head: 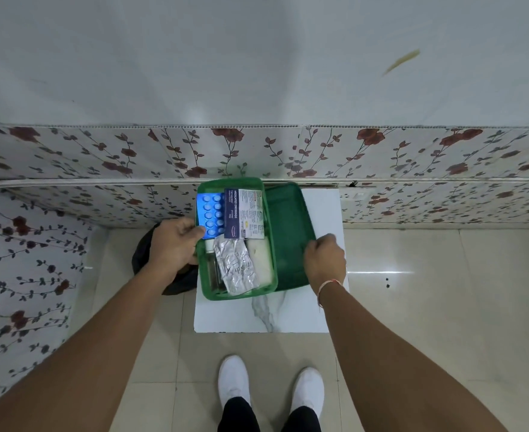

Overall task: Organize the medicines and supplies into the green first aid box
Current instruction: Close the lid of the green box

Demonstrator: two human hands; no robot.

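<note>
Green first aid box (pixel 201 269): it is sitting open on the small white table, and it is full of medicine things.
Shoes (pixel 233 380): two white shoes are standing on the tile floor, nearest of all, just in front of the table.
Table (pixel 226 316): it is white with a grey marble streak, and it is holding the box and its lid.
Silver pill strip (pixel 235 266): it is lying slanted on top, in the near half of the box.
Clear bottle (pixel 211 266): it is lying along the left wall of the box, partly under the silver strip.
White pad (pixel 261 260): it is lying on the right side of the box, beside the silver strip.
Right hand (pixel 325 258): it is curling its fingers and gripping the near right edge of the lid.
Lid (pixel 288 232): the green lid is lying flat and open, touching the right side of the box.
Left hand (pixel 176 241): it is pinching the near left corner of the blue pill strip with thumb and fingers.
Black bag (pixel 145 254): it is sitting on the floor to the left of the table, partly hiding under the left hand.
Blue pill strip (pixel 209 213): it is resting in the far left part of the box.
Dressings packet (pixel 244 213): it is lying in the far part of the box, just beside the blue strip, with the words "MEDICATED DRESSINGS" on it.
Wall (pixel 101 151): it is showing red flowers and dark leaves, right behind the table.
</note>
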